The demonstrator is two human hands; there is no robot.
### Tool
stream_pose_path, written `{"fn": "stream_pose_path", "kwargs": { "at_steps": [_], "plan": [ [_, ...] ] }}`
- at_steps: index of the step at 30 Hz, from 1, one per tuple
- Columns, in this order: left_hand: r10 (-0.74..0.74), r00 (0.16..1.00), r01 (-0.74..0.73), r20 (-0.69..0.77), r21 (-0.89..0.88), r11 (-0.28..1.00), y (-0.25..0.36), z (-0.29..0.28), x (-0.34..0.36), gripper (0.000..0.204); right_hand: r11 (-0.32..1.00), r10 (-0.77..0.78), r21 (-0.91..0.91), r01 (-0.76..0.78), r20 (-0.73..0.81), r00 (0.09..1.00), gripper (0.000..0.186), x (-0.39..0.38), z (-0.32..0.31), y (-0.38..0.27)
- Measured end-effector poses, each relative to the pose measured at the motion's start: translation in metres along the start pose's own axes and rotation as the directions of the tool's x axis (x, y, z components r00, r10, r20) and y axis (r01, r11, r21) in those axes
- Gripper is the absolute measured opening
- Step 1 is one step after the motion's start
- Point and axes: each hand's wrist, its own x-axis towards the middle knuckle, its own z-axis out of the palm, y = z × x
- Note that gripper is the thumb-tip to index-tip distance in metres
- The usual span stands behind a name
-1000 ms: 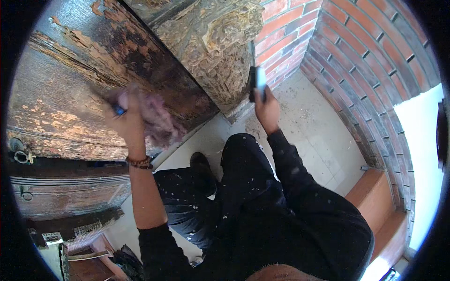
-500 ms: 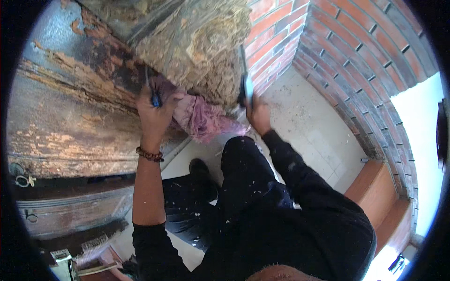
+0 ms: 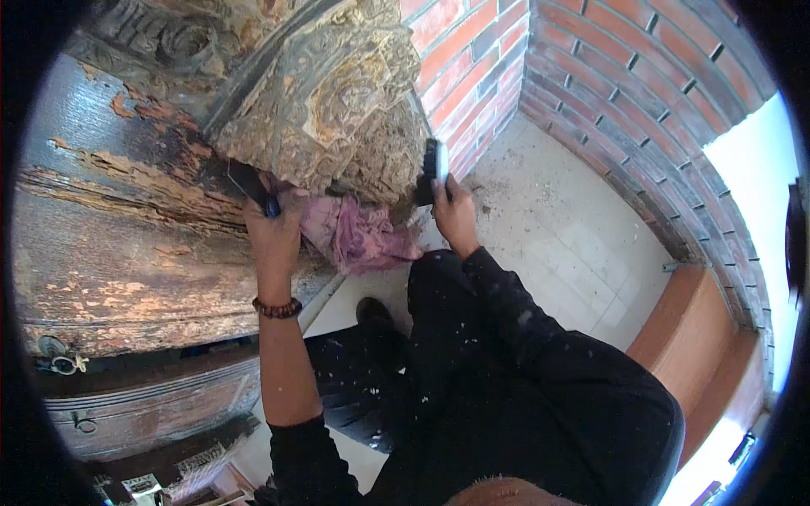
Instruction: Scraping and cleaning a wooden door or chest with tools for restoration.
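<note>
In front of me juts a carved wooden piece (image 3: 337,101), brownish, crusty and worn, with scroll-like relief. My left hand (image 3: 274,228) is closed at its lower left, gripping a scraper (image 3: 251,187) with a flat dark blade and a dark blue handle. A crumpled pink cloth (image 3: 359,236) runs from that hand along the carving's lower edge; how the fingers hold it is hidden. My right hand (image 3: 456,218) is wrapped round a brush (image 3: 437,164) with a pale back and dark bristles. The bristles face the carving's right side; whether they touch it, I cannot tell.
A weathered wooden cabinet (image 3: 143,287) with peeling paint fills the left, with a ring-pull drawer (image 3: 160,396) below. Brick walls (image 3: 607,110) meet in a corner at upper right. Debris lies on the tiled floor (image 3: 548,228). A brown wooden step (image 3: 683,320) stands at right.
The view has shifted, so the carving sits farther left. The brush has turned and shows more of its pale back. More of the scraper's blade shows at my left hand.
</note>
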Motion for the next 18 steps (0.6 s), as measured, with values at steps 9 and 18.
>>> {"fn": "stream_pose_path", "kwargs": {
  "at_steps": [9, 18],
  "plan": [
    [-0.087, 0.993, 0.094, -0.083, 0.094, 0.991, 0.032, 0.006, -0.001, 0.022, 0.934, -0.23, 0.226, 0.278, -0.217, 0.949, 0.044, -0.022, 0.028, 0.022],
    [-0.007, 0.997, 0.014, -0.078, 0.095, 0.995, 0.035, 0.002, -0.01, 0.033, 0.785, -0.479, 0.168, 0.596, -0.446, 0.756, 0.041, -0.026, 0.021, -0.052]
  ]
}}
